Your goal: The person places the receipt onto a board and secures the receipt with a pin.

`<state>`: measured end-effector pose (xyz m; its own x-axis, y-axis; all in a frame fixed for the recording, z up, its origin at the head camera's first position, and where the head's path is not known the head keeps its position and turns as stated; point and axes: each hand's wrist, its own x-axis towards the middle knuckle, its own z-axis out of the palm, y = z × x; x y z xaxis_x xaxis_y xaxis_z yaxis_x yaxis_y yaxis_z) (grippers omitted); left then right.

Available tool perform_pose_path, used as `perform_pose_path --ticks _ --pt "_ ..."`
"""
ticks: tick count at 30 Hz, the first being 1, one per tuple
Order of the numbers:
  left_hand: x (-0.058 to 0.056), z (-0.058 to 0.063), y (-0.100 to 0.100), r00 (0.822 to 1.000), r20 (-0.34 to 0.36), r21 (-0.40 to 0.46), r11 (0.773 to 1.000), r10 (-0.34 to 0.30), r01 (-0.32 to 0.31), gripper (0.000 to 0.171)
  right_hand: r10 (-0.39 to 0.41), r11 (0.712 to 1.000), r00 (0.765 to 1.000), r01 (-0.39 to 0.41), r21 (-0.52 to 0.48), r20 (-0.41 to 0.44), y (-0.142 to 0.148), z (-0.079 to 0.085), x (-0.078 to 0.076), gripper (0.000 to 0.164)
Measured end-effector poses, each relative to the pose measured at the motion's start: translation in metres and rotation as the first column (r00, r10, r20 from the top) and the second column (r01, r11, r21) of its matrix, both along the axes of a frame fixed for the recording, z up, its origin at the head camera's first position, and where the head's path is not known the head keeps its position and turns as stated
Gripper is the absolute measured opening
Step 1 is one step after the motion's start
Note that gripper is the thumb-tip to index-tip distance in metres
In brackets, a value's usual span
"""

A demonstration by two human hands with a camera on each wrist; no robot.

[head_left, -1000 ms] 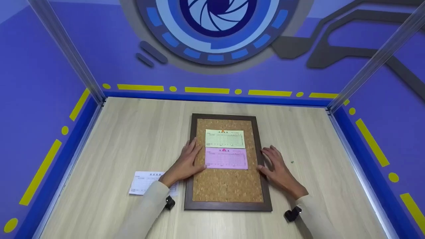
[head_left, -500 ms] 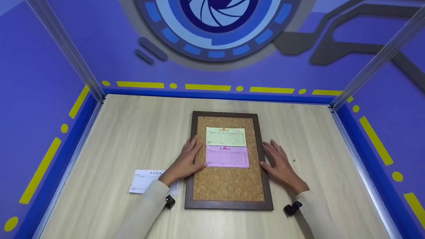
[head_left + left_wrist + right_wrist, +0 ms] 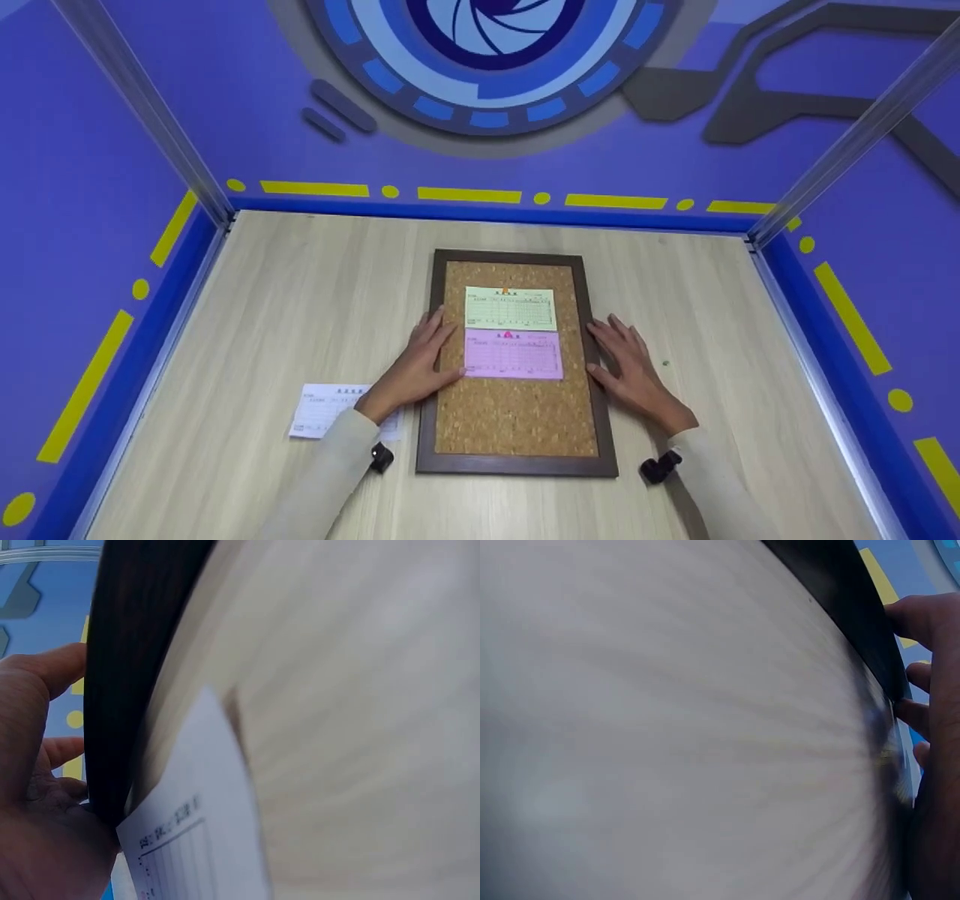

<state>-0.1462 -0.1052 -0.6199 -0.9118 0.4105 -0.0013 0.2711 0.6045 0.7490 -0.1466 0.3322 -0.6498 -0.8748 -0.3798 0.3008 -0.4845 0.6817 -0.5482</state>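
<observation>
A cork board [image 3: 514, 420] in a dark brown frame lies on the table. A pale green printed slip [image 3: 511, 309] is fixed to it with an orange pin [image 3: 505, 291]. Just below, a purple slip [image 3: 513, 355] carries a pink pin [image 3: 508, 335]. My left hand [image 3: 412, 367] rests across the frame's left side, thumb reaching to the purple slip's lower corner, fingers extended. My right hand [image 3: 634, 379] touches the right side of the frame with thumb and fingertips, fingers spread. In the left wrist view, the dark frame edge [image 3: 127, 675] stands against the left fingers.
A white printed slip [image 3: 322, 409] lies on the wooden table [image 3: 277, 300] left of the board, partly under the left forearm. A tiny green thing [image 3: 665, 364] lies right of the right hand. Blue walls [image 3: 255, 127] with yellow markings enclose the table on three sides.
The head view has tilted slightly, shifting the scene a little upward. Both hands stay at the board's sides; the board and slips keep their places.
</observation>
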Motion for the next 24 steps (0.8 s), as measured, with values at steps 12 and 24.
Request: perform_pose_path --ticks 12,24 --pt "0.007 0.015 -0.017 0.999 0.02 0.055 0.998 0.026 -0.027 0.079 0.013 1.0 1.0 -0.013 0.005 -0.025 -0.003 -0.002 0.002 0.072" --pt "0.019 0.024 -0.043 0.996 -0.061 0.083 0.994 0.071 -0.066 0.06 -0.02 0.999 1.0 0.019 0.029 0.012 -0.001 -0.001 0.002 0.073"
